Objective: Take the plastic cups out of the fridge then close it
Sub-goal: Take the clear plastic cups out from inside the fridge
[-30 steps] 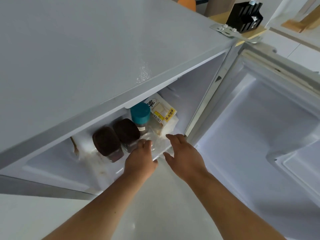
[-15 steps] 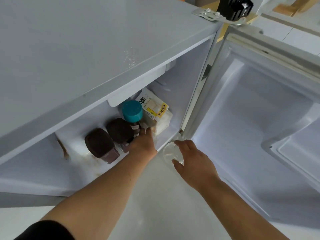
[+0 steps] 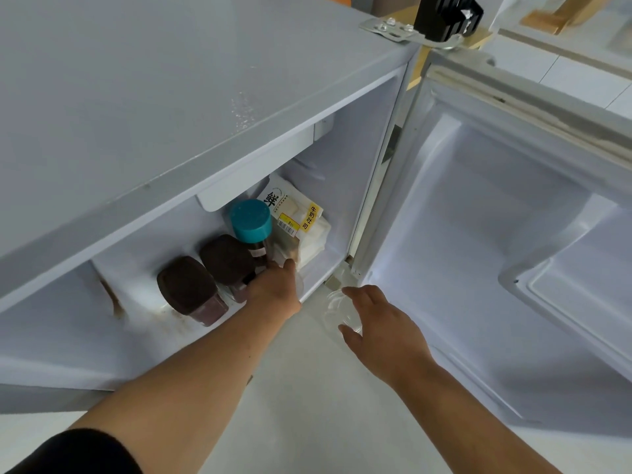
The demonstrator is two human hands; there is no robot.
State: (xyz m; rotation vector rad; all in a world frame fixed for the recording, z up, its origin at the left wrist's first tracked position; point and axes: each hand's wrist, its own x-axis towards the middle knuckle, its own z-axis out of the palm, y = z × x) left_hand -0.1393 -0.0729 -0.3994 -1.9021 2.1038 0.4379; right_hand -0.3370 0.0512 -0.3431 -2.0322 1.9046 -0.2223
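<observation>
A: Although the small grey fridge [image 3: 171,97] has its white-lined door [image 3: 513,234] swung wide, how far along would you call this from the head view, the only one we have?

B: Partway, I'd judge. The right hand [image 3: 383,323] holds a clear, round plastic cup [image 3: 337,307] outside the cabinet, above the pale floor just in front of the lower door corner. Its fingers curl loosely round the far side of the cup and the thumb sits on the near rim, so the hand is cupped about it, not spread flat.

A: And the left hand [image 3: 277,289]?

B: It reaches onto the shelf, between the teal-capped dark bottle [image 3: 251,222] and the white bread packet with the yellow label [image 3: 297,213]. There is a faint clear shape at its fingertips, likely a second cup [image 3: 298,280], but the plastic is too transparent to be sure. Whether the fingers have closed on it, I cannot tell; they are hidden behind the back of the hand.

A: What else stays inside?

B: Two brown-lidded square jars [image 3: 205,282], standing beside the bottle. They are not part of the job.

A: So what is left?

B: Getting whatever the left hand is after clear of the shelf, checking for further cups, then shutting the door, which is not yet begun.
</observation>
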